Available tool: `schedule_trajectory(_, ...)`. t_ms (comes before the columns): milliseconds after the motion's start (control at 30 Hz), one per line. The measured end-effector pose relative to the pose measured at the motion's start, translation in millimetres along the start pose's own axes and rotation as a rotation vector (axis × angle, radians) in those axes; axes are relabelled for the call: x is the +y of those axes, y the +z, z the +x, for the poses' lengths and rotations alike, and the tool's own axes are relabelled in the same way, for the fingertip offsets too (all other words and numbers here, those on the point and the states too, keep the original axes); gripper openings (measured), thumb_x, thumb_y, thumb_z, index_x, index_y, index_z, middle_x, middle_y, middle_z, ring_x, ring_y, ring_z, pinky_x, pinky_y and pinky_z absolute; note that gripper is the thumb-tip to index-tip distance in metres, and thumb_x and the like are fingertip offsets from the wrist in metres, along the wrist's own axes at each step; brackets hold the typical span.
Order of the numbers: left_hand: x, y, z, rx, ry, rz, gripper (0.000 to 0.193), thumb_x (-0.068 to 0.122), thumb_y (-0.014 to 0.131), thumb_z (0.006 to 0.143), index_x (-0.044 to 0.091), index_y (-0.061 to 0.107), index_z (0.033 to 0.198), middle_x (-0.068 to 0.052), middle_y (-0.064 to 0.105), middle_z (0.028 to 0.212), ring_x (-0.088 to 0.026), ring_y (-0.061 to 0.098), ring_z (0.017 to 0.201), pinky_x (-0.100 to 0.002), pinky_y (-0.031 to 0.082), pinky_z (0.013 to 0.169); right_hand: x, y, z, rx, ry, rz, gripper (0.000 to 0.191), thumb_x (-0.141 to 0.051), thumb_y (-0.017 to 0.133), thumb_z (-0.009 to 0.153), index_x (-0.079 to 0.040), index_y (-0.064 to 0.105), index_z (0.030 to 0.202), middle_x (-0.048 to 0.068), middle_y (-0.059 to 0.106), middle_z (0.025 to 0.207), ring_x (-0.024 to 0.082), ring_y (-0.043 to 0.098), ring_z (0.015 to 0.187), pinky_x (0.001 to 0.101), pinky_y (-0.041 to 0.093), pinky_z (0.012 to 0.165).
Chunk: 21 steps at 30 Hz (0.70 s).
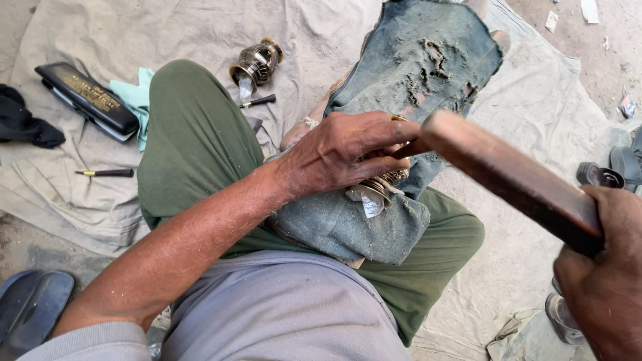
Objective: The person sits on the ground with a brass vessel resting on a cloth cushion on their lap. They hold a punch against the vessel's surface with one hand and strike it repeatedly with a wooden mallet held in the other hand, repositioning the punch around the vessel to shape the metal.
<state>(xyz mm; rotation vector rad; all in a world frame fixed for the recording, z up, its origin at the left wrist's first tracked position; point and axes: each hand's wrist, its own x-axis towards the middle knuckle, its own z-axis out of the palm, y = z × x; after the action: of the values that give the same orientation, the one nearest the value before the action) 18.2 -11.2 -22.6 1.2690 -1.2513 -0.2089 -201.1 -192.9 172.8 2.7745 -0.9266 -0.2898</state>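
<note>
My left hand (348, 150) is closed over a small ornate brass piece (386, 182) that rests on a dusty blue-grey cloth (361, 224) across my lap. A scrap of clear plastic (366, 199) sticks out beneath the piece. My right hand (602, 267) grips the near end of a long brown wooden block (508, 175), which slants up and left so its far end sits right beside my left fingers. My legs are in green trousers (194, 140).
On the pale ground sheet (548, 107) lie another brass lamp-like part (257, 63), a small black tool (258, 101), a second dark tool (107, 173), a black case (87, 100) on a teal cloth (137, 97), and a black rag (23, 124). Sandals (30, 307) sit lower left.
</note>
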Motion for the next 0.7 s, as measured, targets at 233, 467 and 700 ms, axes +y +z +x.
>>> schedule_trajectory(233, 1.2, -3.8, 0.0, -0.017, 0.036, -0.020, 0.037, 0.028, 0.072, 0.106, 0.021, 0.059, 0.140, -0.002, 0.067, 0.099, -0.016, 0.069, 0.085, -0.031, 0.058, 0.078, 16.5, 14.6, -4.3, 0.102, -0.056, 0.238, 0.041, 0.006, 0.073, 0.089, 0.004, 0.059, 0.127, 0.019, 0.060, 0.093, 0.023, 0.062, 0.073, 0.0342, 0.050, 0.068)
schedule_trajectory(467, -1.9, -0.6, 3.3, -0.019, 0.054, 0.019, 0.040, 0.030, 0.070, 0.106, 0.020, 0.058, 0.142, -0.001, 0.066, 0.098, -0.016, 0.069, 0.085, -0.030, 0.059, 0.079, -8.7, 4.8, 1.6, 0.082, -0.017, 0.152, 0.031, 0.001, 0.071, 0.089, -0.001, 0.062, 0.119, 0.014, 0.064, 0.097, 0.022, 0.065, 0.090, 0.0326, 0.054, 0.083)
schedule_trajectory(700, 0.9, -7.1, 2.7, -0.041, 0.067, -0.025, 0.035, 0.031, 0.068, 0.109, 0.021, 0.059, 0.141, -0.001, 0.068, 0.105, -0.016, 0.071, 0.091, -0.031, 0.059, 0.083, 4.6, 1.9, -5.7, 0.046, -0.011, 0.075, 0.040, 0.004, 0.076, 0.087, 0.001, 0.061, 0.124, 0.015, 0.061, 0.087, 0.025, 0.063, 0.074, 0.0372, 0.053, 0.068)
